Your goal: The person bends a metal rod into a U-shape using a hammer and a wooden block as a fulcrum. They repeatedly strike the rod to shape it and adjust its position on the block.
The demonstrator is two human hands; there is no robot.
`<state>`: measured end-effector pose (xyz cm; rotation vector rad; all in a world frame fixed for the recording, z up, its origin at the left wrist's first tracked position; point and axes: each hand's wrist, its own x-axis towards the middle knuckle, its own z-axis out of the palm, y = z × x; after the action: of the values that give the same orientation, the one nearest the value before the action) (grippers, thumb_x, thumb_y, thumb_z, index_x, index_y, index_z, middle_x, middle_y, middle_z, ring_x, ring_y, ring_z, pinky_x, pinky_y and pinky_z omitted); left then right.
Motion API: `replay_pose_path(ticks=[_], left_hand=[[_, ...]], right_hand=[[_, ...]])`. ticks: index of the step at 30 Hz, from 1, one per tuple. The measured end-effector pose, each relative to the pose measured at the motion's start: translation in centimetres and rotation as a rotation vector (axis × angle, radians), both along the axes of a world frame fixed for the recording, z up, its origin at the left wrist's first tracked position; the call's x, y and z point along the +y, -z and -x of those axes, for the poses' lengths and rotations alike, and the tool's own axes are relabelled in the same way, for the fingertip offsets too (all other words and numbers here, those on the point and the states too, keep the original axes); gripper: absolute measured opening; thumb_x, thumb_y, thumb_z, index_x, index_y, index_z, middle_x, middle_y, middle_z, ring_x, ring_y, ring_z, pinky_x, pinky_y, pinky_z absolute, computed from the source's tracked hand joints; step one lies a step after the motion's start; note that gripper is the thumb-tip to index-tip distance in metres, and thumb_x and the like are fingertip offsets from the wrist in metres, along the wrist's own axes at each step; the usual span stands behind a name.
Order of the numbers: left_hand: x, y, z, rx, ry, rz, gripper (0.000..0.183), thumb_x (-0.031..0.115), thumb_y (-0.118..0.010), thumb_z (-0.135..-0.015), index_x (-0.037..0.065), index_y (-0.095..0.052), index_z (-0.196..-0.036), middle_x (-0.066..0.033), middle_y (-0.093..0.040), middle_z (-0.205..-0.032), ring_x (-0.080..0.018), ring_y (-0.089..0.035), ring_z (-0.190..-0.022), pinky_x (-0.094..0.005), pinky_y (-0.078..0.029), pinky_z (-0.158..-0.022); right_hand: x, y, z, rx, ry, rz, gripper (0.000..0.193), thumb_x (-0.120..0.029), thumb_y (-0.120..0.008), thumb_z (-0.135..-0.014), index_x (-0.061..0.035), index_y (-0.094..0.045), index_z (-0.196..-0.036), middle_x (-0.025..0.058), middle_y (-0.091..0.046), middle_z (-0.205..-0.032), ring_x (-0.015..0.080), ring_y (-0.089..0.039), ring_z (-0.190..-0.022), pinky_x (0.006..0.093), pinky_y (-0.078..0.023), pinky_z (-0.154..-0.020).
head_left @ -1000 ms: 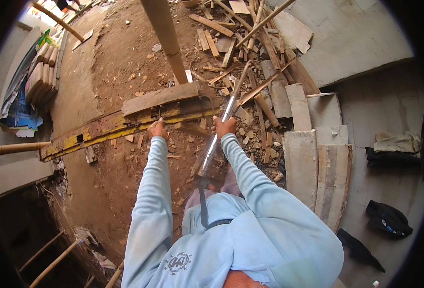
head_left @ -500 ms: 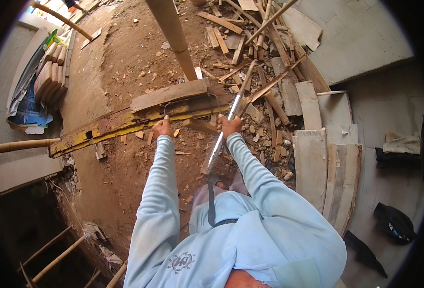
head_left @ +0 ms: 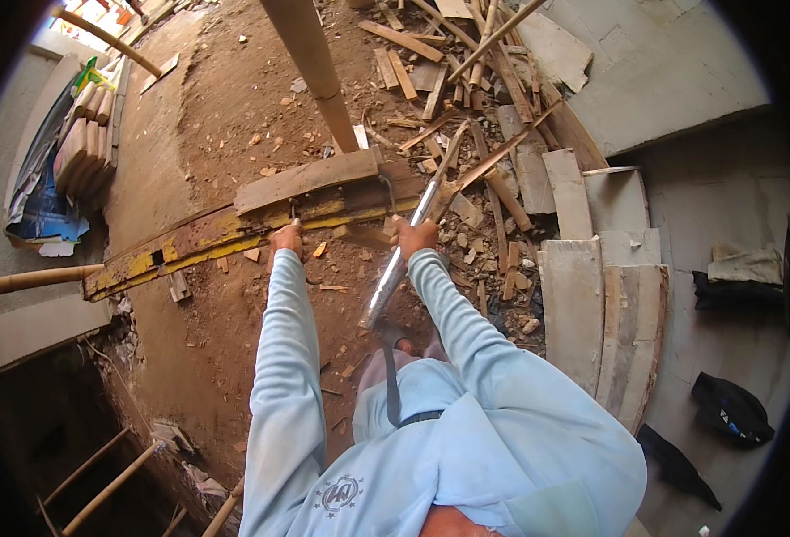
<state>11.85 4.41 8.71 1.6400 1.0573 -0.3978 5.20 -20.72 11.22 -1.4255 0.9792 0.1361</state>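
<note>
Both hands were at a long yellow-painted beam on the dirt floor.

The left hand (head_left: pixel 286 238) was closed on the near edge of the beam (head_left: pixel 189 243), which ran away to its left. The right hand (head_left: pixel 413 235) was clamped round a metal bar (head_left: pixel 401 258) whose far end reached the beam just beyond the grip. A plank (head_left: pixel 305 179) lay on the beam just past both hands, with scrap wood (head_left: pixel 493 170) to the right.
</note>
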Motion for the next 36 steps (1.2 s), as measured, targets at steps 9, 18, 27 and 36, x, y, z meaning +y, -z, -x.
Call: replay_pose_path(ticks=[9,18,27,36], left_hand=[[1.0,0.8,0.5,-0.033,-0.148,0.315,0.038,0.038,-0.072,-0.087,0.004,-0.058,-0.09,-0.0055,-0.055,-0.064,-0.0164,-0.045,-0.047,-0.0319,-0.039,-0.041],[0.5,0.5,1.2,-0.043,-0.204,0.378,0.035,0.035,-0.072,-0.088,0.005,-0.055,-0.094,-0.0069,-0.054,-0.068,-0.0139,-0.041,-0.046,-0.0277,-0.031,-0.039],[0.5,-0.3,0.5,0.023,-0.165,0.484,0.034,0.033,-0.062,-0.094,0.004,-0.048,-0.083,-0.0037,-0.042,-0.062,-0.0133,-0.033,-0.045,-0.0263,-0.024,-0.038],[1.3,1.6,-0.2,0.087,-0.166,0.416,0.035,0.031,-0.068,-0.09,0.002,-0.053,-0.078,-0.007,-0.047,-0.058,-0.0166,-0.038,-0.044,-0.0301,-0.03,-0.039]], right_hand=[[-1.2,3.9,3.1,-0.011,-0.154,0.465,0.05,-0.03,-0.072,-0.084,0.0117,-0.056,-0.107,0.0276,-0.068,-0.09,0.038,-0.069,-0.08,0.0415,-0.053,-0.078],[5.7,-4.8,16.4,-0.203,-0.023,-0.083,0.027,-0.027,-0.066,-0.091,-0.0058,-0.049,-0.093,0.0047,-0.056,-0.061,0.0134,-0.056,-0.048,0.0289,-0.049,-0.043],[15.5,-3.0,20.3,-0.059,0.076,-0.363,0.035,-0.036,-0.062,-0.092,-0.0041,-0.048,-0.088,0.0039,-0.052,-0.058,0.0141,-0.05,-0.046,0.0311,-0.043,-0.042],[20.5,3.0,19.1,-0.113,0.106,-0.22,0.034,-0.032,-0.066,-0.09,-0.0016,-0.053,-0.088,0.0089,-0.057,-0.066,0.021,-0.057,-0.059,0.0365,-0.046,-0.058]])
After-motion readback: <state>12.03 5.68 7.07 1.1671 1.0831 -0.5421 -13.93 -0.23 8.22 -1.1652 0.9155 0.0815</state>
